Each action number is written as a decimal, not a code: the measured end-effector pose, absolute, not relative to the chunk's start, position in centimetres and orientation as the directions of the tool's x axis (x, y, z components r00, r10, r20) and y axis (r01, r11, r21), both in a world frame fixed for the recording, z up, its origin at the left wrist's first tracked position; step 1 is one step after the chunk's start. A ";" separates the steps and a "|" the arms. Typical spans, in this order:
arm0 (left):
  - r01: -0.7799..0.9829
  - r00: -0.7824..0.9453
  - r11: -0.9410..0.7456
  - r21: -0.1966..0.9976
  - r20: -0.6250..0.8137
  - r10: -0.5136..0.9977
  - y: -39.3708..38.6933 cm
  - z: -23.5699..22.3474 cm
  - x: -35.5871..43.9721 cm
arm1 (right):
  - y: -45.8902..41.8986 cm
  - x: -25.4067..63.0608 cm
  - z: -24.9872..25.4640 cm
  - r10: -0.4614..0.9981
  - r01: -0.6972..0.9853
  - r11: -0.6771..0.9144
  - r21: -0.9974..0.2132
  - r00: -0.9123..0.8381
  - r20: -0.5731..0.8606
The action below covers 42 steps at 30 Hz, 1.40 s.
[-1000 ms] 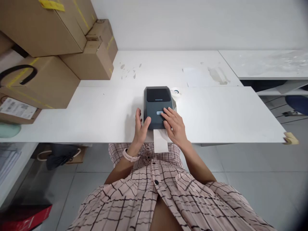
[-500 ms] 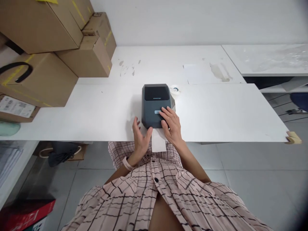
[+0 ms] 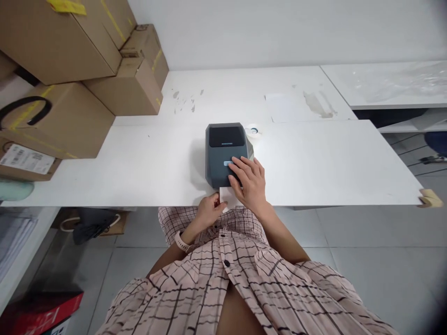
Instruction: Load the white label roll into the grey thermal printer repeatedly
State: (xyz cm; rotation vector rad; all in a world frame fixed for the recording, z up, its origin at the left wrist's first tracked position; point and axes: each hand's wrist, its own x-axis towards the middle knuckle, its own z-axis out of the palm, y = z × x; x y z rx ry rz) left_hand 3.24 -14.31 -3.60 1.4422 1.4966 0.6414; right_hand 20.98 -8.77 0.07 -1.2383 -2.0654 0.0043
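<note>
A dark blue-grey label printer [image 3: 220,160] with a black window on top stands near the front edge of the white table. From its front a white paper label [image 3: 228,195] sticks out over the table edge. My left hand [image 3: 209,209] pinches the label's left side between thumb and fingers, just below the printer. Lying on the printer's front right part is my right hand [image 3: 249,181], fingers stretched out over the lid beside a light-coloured button [image 3: 228,163]. Behind the printer's right side a white roll [image 3: 253,130] partly shows.
Cardboard boxes [image 3: 129,88] are stacked at the left of the white table [image 3: 324,163]. A pale sheet [image 3: 282,108] lies further back. A tan corner guard [image 3: 429,198] sits at the right front corner. A dark bag [image 3: 89,225] is below the table.
My left hand has moved from beside the printer down to the label and closed on it. My right hand stays on the printer with its fingers shifted slightly.
</note>
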 end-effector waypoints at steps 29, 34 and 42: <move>0.197 -0.189 -0.027 0.980 0.065 0.980 -12.1 -0.8 2.5 | -10.0 21.9 -1.3 0.739 0.598 0.566 -0.568 -0.064 0.670; 0.093 -0.189 -0.094 0.991 0.110 0.976 -9.5 -1.0 2.3 | -7.1 22.6 1.6 0.768 0.463 0.609 -0.644 -0.142 0.624; 0.164 -0.114 0.001 0.987 0.018 0.993 -3.0 -2.3 2.1 | 0.4 20.9 7.8 0.816 0.113 0.574 -0.811 -0.002 0.578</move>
